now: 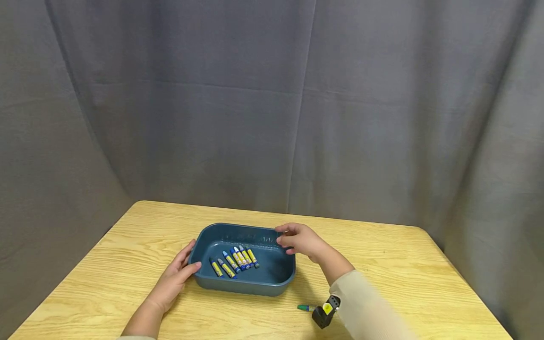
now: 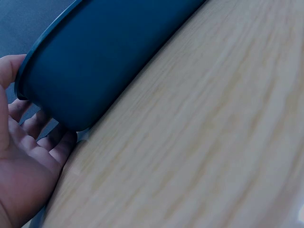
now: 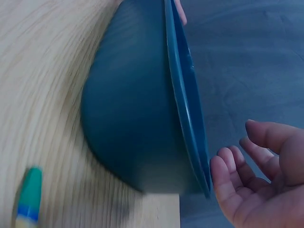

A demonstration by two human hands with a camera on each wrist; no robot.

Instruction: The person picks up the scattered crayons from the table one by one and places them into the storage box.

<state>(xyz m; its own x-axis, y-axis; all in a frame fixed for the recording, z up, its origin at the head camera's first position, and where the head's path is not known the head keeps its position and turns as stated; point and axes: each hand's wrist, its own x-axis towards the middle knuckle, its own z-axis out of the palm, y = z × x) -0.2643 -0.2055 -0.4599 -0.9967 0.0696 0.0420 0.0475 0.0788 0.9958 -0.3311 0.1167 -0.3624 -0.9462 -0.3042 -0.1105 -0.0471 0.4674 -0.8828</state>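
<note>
A dark blue plastic tray with rounded corners stands on the wooden table. Several crayons in yellow wrappers with blue ends lie inside it, left of its middle. At the tray's left end my left hand holds it, the thumb over the rim and the fingers along the outer wall. The left wrist view shows those fingers low against the wall. My right hand hovers by the back right corner, fingers loosely bent. In the right wrist view this hand has nothing between thumb and fingers, its fingertips close to the rim.
A green crayon lies on the table in front of the right forearm, partly hidden by the black wrist camera. Wood-grain tabletop extends around the tray. Grey curtains hang behind and at both sides.
</note>
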